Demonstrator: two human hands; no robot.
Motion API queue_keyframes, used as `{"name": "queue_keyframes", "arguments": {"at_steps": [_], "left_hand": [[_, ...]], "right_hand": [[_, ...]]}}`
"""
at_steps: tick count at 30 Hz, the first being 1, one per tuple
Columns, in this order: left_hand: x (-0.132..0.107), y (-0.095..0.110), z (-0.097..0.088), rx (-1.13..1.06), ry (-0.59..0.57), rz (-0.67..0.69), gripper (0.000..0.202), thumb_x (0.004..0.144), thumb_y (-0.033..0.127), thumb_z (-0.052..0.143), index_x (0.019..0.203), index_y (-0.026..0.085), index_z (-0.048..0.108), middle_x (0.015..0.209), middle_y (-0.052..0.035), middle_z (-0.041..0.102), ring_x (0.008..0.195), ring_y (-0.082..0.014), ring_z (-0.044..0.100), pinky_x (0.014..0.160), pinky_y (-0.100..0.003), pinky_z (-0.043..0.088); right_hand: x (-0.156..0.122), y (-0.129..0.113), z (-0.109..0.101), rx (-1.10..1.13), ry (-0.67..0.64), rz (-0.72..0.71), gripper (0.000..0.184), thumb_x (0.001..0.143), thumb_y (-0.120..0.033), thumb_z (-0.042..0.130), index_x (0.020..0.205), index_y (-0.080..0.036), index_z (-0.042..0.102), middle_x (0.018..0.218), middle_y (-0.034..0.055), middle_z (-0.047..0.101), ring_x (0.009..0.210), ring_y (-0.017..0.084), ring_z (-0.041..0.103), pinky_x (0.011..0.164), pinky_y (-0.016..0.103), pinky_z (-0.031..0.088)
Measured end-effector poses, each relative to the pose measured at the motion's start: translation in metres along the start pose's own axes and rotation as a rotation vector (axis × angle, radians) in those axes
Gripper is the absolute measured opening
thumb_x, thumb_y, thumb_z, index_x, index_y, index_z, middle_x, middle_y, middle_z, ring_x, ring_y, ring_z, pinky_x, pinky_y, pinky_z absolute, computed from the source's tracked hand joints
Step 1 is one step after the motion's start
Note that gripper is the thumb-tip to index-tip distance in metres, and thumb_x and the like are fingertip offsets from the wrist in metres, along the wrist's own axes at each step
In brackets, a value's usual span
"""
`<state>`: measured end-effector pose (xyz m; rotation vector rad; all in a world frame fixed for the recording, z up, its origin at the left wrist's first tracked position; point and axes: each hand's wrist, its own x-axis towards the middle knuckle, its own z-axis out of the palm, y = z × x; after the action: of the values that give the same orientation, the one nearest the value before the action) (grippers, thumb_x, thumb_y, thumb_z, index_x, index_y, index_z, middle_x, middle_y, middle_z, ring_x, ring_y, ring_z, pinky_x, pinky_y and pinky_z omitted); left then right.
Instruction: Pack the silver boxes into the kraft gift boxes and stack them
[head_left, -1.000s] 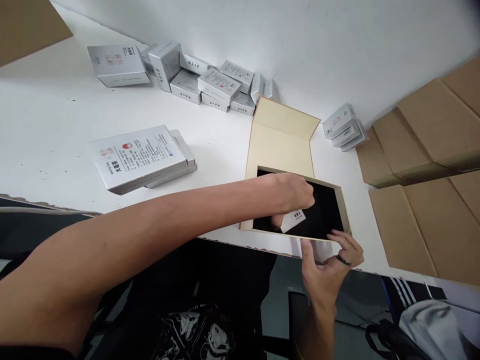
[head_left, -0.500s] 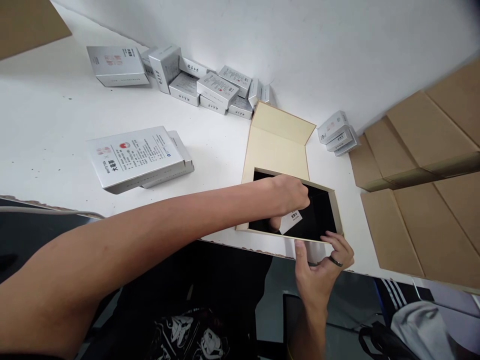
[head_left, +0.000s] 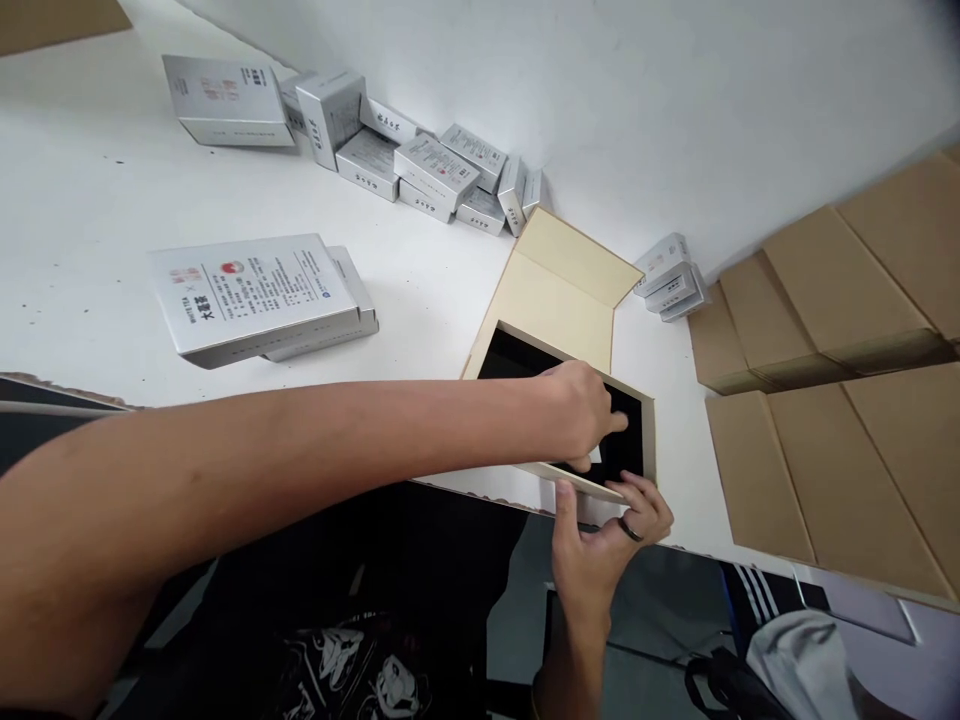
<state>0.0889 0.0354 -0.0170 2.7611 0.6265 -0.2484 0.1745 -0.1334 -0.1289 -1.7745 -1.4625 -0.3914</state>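
Observation:
A cream gift box [head_left: 559, 318] with a black inside stands at the table's near edge, its hinged lid folded back toward the wall. Reaching across from the left, my left hand [head_left: 581, 412] is down in the box, fingers bent, one fingertip stretched toward the right end. Between its thumb and fingers shows a corner of a white printed piece [head_left: 596, 455]; the hand covers the rest. My right hand [head_left: 611, 520], with a dark ring, grips the box's near wall, thumb outside and fingers over the rim.
A large silver printed carton [head_left: 262, 295] lies on the table [head_left: 420, 345] to the left. Several small silver boxes [head_left: 435, 170] are heaped along the wall, and a few more [head_left: 671, 280] stand behind the gift box. Brown boxes [head_left: 847, 470] fill the right side.
My left hand has shifted right within the gift box and now covers most of the white printed piece. The gift box has tilted slightly; my right hand keeps its grip. The view has also shifted.

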Motion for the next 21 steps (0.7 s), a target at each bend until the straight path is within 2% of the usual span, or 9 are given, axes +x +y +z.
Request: {"name": "queue_keyframes", "arguments": {"at_steps": [2, 4, 7, 10, 12, 15, 17, 21], "left_hand": [[-0.002, -0.001, 0.000, -0.007, -0.029, -0.030, 0.048, 0.082, 0.034, 0.083, 0.129, 0.030, 0.073, 0.089, -0.0072, 0.079, 0.087, -0.0316, 0.071, 0.074, -0.038, 0.050], [-0.004, -0.002, 0.001, -0.018, -0.038, -0.049, 0.039, 0.084, 0.031, 0.081, 0.123, 0.030, 0.077, 0.093, -0.0089, 0.079, 0.087, -0.0331, 0.072, 0.077, -0.041, 0.051], [-0.006, 0.002, 0.000, -0.040, -0.040, -0.018, 0.030, 0.086, 0.035, 0.080, 0.115, 0.029, 0.080, 0.106, -0.0103, 0.079, 0.093, -0.0343, 0.071, 0.080, -0.045, 0.053], [-0.006, 0.005, -0.002, -0.040, -0.062, 0.035, 0.028, 0.082, 0.035, 0.084, 0.109, 0.027, 0.080, 0.117, -0.0096, 0.077, 0.099, -0.0325, 0.070, 0.083, -0.042, 0.054], [-0.007, 0.004, -0.004, -0.031, -0.089, 0.061, 0.026, 0.079, 0.030, 0.088, 0.103, 0.025, 0.080, 0.116, -0.0085, 0.076, 0.099, -0.0301, 0.069, 0.084, -0.038, 0.053], [-0.017, -0.005, -0.011, -0.017, -0.132, 0.051, 0.020, 0.076, 0.026, 0.089, 0.094, 0.023, 0.081, 0.104, -0.0084, 0.077, 0.090, -0.0284, 0.069, 0.079, -0.036, 0.053], [-0.030, -0.013, -0.017, -0.018, -0.166, -0.004, 0.018, 0.081, 0.035, 0.085, 0.092, 0.022, 0.081, 0.096, -0.0102, 0.076, 0.087, -0.0303, 0.069, 0.078, -0.039, 0.053], [-0.059, -0.025, -0.030, -0.170, -0.247, -0.168, 0.042, 0.093, 0.061, 0.067, 0.106, 0.024, 0.082, 0.103, -0.0116, 0.075, 0.091, -0.0336, 0.069, 0.082, -0.044, 0.052]], "right_hand": [[0.001, 0.000, -0.001, 0.012, -0.008, 0.005, 0.041, 0.090, -0.044, 0.076, 0.112, -0.024, 0.047, 0.123, 0.0138, 0.048, 0.122, 0.031, 0.043, 0.106, 0.063, 0.035], [0.001, 0.001, -0.001, 0.014, -0.009, 0.007, 0.041, 0.090, -0.044, 0.075, 0.111, -0.024, 0.047, 0.123, 0.0139, 0.048, 0.122, 0.030, 0.043, 0.106, 0.063, 0.035], [0.001, 0.002, -0.001, 0.015, -0.005, 0.008, 0.040, 0.090, -0.044, 0.075, 0.110, -0.024, 0.047, 0.123, 0.0142, 0.049, 0.121, 0.030, 0.043, 0.106, 0.063, 0.035], [0.001, 0.002, -0.001, 0.019, -0.006, 0.001, 0.040, 0.090, -0.044, 0.075, 0.109, -0.024, 0.047, 0.124, 0.0147, 0.048, 0.121, 0.030, 0.043, 0.105, 0.062, 0.035], [0.001, 0.002, -0.002, 0.020, -0.011, -0.005, 0.040, 0.090, -0.043, 0.075, 0.110, -0.024, 0.047, 0.125, 0.0152, 0.048, 0.122, 0.031, 0.042, 0.105, 0.063, 0.036], [0.001, 0.002, -0.003, 0.026, -0.022, 0.000, 0.040, 0.091, -0.044, 0.075, 0.111, -0.023, 0.047, 0.126, 0.0156, 0.048, 0.124, 0.031, 0.042, 0.106, 0.063, 0.036], [0.002, 0.001, -0.004, 0.026, -0.034, -0.001, 0.041, 0.091, -0.045, 0.075, 0.111, -0.023, 0.046, 0.127, 0.0153, 0.047, 0.125, 0.031, 0.042, 0.107, 0.062, 0.036], [0.001, -0.001, -0.004, 0.038, -0.042, -0.020, 0.043, 0.089, -0.041, 0.077, 0.112, -0.023, 0.045, 0.129, 0.0154, 0.044, 0.127, 0.030, 0.042, 0.107, 0.059, 0.038]]}}
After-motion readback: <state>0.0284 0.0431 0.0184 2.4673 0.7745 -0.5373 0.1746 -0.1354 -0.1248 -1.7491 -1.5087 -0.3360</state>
